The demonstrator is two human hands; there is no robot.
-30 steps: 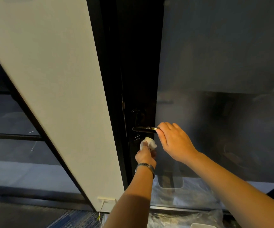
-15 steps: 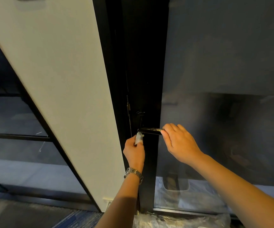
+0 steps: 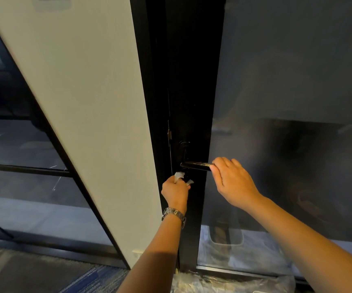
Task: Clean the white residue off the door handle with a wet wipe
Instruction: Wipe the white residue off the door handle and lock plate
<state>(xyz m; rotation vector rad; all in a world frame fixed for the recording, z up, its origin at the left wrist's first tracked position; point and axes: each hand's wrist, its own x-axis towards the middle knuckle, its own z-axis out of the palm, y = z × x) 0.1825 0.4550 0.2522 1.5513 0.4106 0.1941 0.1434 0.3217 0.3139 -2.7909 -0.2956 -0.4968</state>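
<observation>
A black lever door handle (image 3: pixel 195 165) sticks out horizontally from the dark door frame (image 3: pixel 192 81). My right hand (image 3: pixel 233 181) grips the handle's right end with curled fingers. My left hand (image 3: pixel 176 191), with a metal watch on its wrist, is closed around a crumpled white wet wipe (image 3: pixel 179 176). The wipe sits just below the handle's left end, against the dark frame. No white residue shows on the visible part of the handle.
A white wall panel (image 3: pixel 82 102) stands left of the door frame. Frosted glass (image 3: pixel 287 102) fills the door on the right. Crinkled clear plastic (image 3: pixel 223 282) lies on the floor at the door's foot. Patterned carpet (image 3: pixel 86 278) covers the lower left.
My left hand with the wipe moved left to the handle's left end, then dropped slightly below it. My right hand has kept its grip on the handle's right end.
</observation>
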